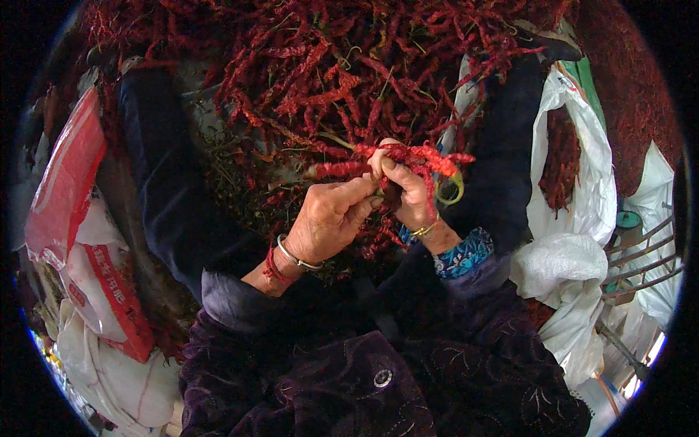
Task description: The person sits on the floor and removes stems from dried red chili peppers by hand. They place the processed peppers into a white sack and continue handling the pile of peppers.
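Note:
Several wrinkled red chili peppers [437,158] are bunched in my right hand [412,191], with its thumb pressed over them. One pepper in the bunch has a curled green stem [457,191] hanging at the right. My left hand [333,218] meets the right one, its thumb and forefinger pinched on a small greenish stem end [379,192]. The pepper belonging to that end is mostly hidden by the fingers. Beyond both hands spreads a heap of dried red chilies [349,87]. Loose stems and plant scraps [235,158] lie on the ground left of the heap.
My legs flank the heap. On the right stands an open white woven sack [595,185] with dark red chilies [560,158] inside, beside curved metal bars [644,248]. Red-and-white printed sacks [112,295] line the left. More red chilies [639,93] cover the far right.

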Demonstrator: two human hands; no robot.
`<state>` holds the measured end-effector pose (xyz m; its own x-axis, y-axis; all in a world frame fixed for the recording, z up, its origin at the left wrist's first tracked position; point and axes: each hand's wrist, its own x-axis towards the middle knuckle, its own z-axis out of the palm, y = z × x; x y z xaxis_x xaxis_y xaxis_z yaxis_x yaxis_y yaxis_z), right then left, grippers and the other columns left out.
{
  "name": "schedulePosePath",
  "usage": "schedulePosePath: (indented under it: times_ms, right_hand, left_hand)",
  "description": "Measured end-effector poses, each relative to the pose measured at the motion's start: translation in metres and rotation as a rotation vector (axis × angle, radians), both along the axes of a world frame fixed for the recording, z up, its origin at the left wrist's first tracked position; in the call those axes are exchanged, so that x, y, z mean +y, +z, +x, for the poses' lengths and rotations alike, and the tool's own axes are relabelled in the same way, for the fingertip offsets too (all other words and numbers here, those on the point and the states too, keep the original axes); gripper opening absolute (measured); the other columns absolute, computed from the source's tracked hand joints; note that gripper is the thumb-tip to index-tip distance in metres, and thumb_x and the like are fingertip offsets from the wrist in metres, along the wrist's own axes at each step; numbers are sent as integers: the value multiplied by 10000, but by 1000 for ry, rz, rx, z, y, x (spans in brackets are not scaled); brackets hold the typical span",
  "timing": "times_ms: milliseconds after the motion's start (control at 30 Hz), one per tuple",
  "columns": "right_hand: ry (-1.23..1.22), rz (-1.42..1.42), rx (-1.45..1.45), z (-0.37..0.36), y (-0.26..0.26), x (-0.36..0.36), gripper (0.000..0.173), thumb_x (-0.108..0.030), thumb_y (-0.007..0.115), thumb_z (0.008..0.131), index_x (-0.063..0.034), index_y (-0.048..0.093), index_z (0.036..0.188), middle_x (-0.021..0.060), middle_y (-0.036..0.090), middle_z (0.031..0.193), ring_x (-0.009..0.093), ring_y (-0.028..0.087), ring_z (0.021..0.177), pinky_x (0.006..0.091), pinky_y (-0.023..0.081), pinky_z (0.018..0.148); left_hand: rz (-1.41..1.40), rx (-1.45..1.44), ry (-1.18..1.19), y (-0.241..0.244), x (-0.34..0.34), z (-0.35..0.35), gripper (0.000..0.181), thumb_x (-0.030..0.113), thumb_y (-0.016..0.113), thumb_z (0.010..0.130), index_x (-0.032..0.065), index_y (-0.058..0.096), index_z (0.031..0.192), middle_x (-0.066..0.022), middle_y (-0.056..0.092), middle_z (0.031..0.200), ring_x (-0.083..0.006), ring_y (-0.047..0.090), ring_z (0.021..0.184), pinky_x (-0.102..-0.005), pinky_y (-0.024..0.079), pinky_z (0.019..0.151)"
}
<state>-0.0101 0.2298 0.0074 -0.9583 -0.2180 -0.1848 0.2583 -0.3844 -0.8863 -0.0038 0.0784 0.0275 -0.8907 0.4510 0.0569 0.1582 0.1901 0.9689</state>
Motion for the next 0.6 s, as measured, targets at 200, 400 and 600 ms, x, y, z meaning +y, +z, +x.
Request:
schedulePosePath:
  times_ms: [200, 400, 600]
  right_hand:
    - [21, -770, -511, -7, -22, 6, 211, -243, 435, 853, -97, 396, 706, -21, 221, 494, 97, 205, 412, 242, 182, 397]
    - [30, -579, -285, -21, -10, 28, 196, -265, 428, 857, -107, 394, 746, -19, 254, 486, 84, 219, 397, 229, 184, 386]
    - [99, -298, -200, -23, -1, 40, 228, -312, 429, 850, -111, 386, 753, -15, 320, 523, 76, 274, 425, 214, 202, 408]
  left_hand:
    - [213, 90, -239, 0, 6, 7, 102, 52, 606, 746, 30, 568, 838, -117, 553, 646, -255, 560, 561, -323, 439, 505]
    - [-346, 65, -480, -11, -12, 3, 123, 208, 540, 797, 87, 518, 805, -128, 553, 663, -270, 571, 613, -396, 433, 501]
    - [-412, 337, 407, -5, -40, -35, 238, -35, 523, 738, -3, 528, 974, -148, 540, 950, -270, 542, 841, -313, 447, 728]
